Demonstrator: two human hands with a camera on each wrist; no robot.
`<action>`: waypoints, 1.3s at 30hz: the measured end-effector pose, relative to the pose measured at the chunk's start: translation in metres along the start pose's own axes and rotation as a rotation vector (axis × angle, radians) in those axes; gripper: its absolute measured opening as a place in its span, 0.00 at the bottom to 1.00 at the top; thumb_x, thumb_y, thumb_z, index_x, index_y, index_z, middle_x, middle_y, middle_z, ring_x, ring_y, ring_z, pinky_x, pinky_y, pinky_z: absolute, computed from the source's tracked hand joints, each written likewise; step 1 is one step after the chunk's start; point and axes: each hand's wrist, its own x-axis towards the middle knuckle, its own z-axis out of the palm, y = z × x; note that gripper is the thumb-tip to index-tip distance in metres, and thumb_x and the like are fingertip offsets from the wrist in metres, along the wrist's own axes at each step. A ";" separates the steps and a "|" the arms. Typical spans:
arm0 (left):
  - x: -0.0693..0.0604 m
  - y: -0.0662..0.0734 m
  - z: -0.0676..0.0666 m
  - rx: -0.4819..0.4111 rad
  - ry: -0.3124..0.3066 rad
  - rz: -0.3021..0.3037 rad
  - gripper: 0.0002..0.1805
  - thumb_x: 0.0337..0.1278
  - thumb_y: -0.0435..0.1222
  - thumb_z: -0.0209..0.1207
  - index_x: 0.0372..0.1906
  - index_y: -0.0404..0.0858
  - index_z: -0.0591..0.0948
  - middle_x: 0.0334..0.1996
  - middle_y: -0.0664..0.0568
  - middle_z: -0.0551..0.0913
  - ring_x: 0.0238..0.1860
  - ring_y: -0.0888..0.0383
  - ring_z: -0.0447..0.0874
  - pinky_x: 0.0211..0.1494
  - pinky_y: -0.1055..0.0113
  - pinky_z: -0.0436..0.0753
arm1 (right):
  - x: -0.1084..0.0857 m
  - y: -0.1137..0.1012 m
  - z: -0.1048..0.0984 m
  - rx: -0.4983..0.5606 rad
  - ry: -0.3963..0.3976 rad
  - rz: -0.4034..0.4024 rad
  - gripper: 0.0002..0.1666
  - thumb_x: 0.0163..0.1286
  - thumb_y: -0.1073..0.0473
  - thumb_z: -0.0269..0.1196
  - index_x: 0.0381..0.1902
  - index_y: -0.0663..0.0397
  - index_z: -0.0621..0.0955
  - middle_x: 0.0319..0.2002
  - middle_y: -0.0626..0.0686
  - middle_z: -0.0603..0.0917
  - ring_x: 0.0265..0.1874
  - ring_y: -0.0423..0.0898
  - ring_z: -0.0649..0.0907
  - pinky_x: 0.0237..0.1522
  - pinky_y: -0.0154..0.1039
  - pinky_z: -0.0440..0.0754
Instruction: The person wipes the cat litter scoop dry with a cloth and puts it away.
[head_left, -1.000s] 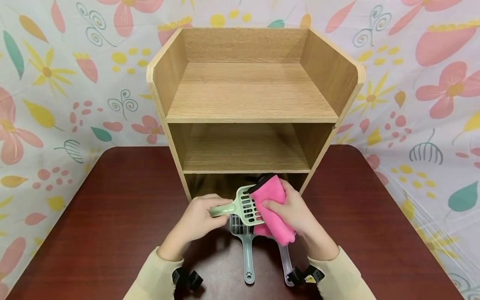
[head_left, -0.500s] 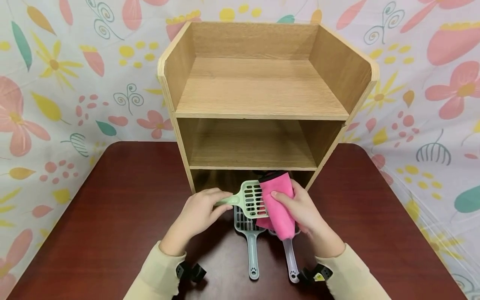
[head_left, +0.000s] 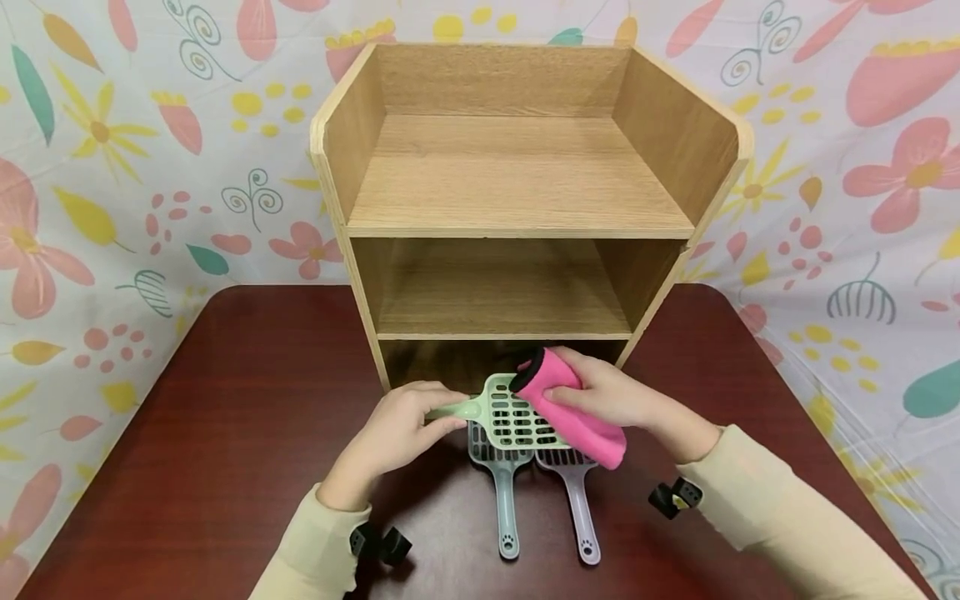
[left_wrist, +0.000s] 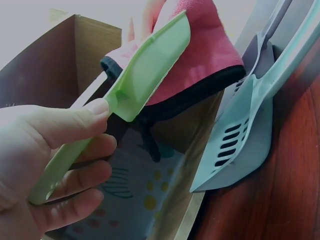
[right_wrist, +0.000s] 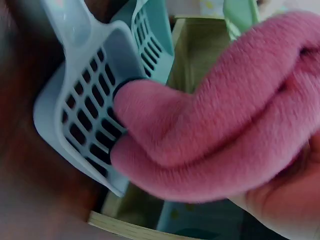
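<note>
While the left hand pinches a pale-green slotted plastic scoop at lower centre, the right hand grips a pink, black-edged plush cloth over it; wiping seems under way, unfinished. Blue-grey plastic scoop, lilac plastic scoop below: wiped or not, unclear.

green scoop: smooth plastic | pink cloth: fuzzy | tabletop: glossy

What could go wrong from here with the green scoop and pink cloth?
The left hand holds the green scoop only by its handle, so a push from the pink cloth might twist it. The cloth, bunched in the right hand, could snag on that slotted scoop. A slip might knock the blue-grey scoop or lilac scoop, just below in the head view.
</note>
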 end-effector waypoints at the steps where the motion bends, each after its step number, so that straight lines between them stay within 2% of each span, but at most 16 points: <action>1: 0.000 0.000 0.000 -0.013 -0.005 0.002 0.14 0.54 0.42 0.64 0.46 0.44 0.85 0.39 0.59 0.85 0.39 0.64 0.81 0.44 0.67 0.79 | 0.002 -0.002 -0.001 -0.053 -0.021 -0.020 0.25 0.65 0.57 0.61 0.60 0.46 0.71 0.33 0.46 0.79 0.28 0.39 0.78 0.34 0.33 0.77; 4: 0.000 0.000 0.001 -0.036 -0.013 0.022 0.14 0.54 0.42 0.64 0.46 0.44 0.85 0.38 0.59 0.85 0.39 0.64 0.80 0.44 0.67 0.78 | 0.007 -0.008 -0.003 -0.179 -0.079 -0.091 0.24 0.65 0.58 0.60 0.59 0.47 0.70 0.33 0.44 0.78 0.29 0.36 0.77 0.34 0.32 0.76; 9: -0.001 -0.001 0.002 -0.038 -0.005 0.041 0.13 0.53 0.42 0.65 0.45 0.45 0.85 0.36 0.60 0.85 0.39 0.63 0.80 0.44 0.67 0.78 | 0.017 -0.019 -0.001 -0.257 -0.115 -0.197 0.23 0.64 0.61 0.60 0.58 0.49 0.72 0.33 0.43 0.79 0.30 0.36 0.76 0.36 0.32 0.76; 14: 0.000 0.000 0.002 -0.030 0.002 0.043 0.14 0.53 0.42 0.65 0.45 0.45 0.85 0.36 0.60 0.85 0.38 0.64 0.79 0.43 0.68 0.77 | 0.025 -0.029 0.002 -0.333 -0.104 -0.230 0.25 0.62 0.63 0.59 0.58 0.49 0.73 0.34 0.43 0.80 0.29 0.37 0.75 0.37 0.33 0.75; 19: -0.001 0.002 0.001 -0.012 -0.009 0.071 0.14 0.54 0.43 0.65 0.46 0.46 0.85 0.36 0.60 0.85 0.37 0.64 0.78 0.42 0.69 0.77 | 0.031 -0.040 0.004 -0.369 -0.161 -0.255 0.26 0.60 0.62 0.61 0.58 0.43 0.74 0.37 0.41 0.81 0.29 0.37 0.76 0.35 0.32 0.74; 22: -0.002 0.004 0.000 0.004 -0.009 0.094 0.14 0.54 0.43 0.64 0.46 0.47 0.85 0.36 0.61 0.85 0.38 0.64 0.79 0.43 0.69 0.77 | 0.033 -0.043 0.004 -0.332 -0.230 -0.251 0.27 0.60 0.60 0.64 0.58 0.41 0.74 0.40 0.40 0.81 0.32 0.36 0.77 0.37 0.32 0.75; 26: -0.003 0.009 -0.003 0.010 -0.008 0.102 0.14 0.54 0.44 0.64 0.47 0.47 0.85 0.36 0.61 0.85 0.39 0.63 0.79 0.42 0.69 0.78 | 0.033 -0.041 -0.003 -0.206 -0.312 -0.194 0.26 0.61 0.57 0.65 0.58 0.42 0.75 0.38 0.40 0.80 0.32 0.37 0.78 0.37 0.33 0.77; 33: -0.003 0.003 -0.005 -0.107 -0.052 0.053 0.14 0.53 0.40 0.65 0.46 0.47 0.86 0.34 0.61 0.85 0.32 0.67 0.74 0.36 0.75 0.74 | 0.030 -0.028 -0.014 0.028 -0.337 -0.124 0.20 0.64 0.53 0.64 0.54 0.43 0.76 0.34 0.44 0.80 0.32 0.40 0.80 0.37 0.34 0.79; 36: -0.003 0.004 -0.004 -0.087 -0.040 0.065 0.14 0.52 0.40 0.66 0.45 0.46 0.86 0.34 0.61 0.85 0.33 0.67 0.76 0.38 0.74 0.76 | 0.030 -0.027 -0.013 0.037 -0.333 -0.132 0.21 0.64 0.51 0.64 0.55 0.41 0.76 0.35 0.43 0.80 0.33 0.40 0.79 0.38 0.34 0.78; 39: -0.001 0.008 -0.002 -0.019 -0.010 0.095 0.14 0.52 0.42 0.65 0.45 0.46 0.86 0.35 0.60 0.85 0.37 0.64 0.79 0.42 0.70 0.78 | 0.030 -0.030 -0.008 -0.022 -0.327 -0.167 0.23 0.64 0.50 0.64 0.57 0.39 0.74 0.36 0.41 0.80 0.33 0.39 0.78 0.38 0.34 0.77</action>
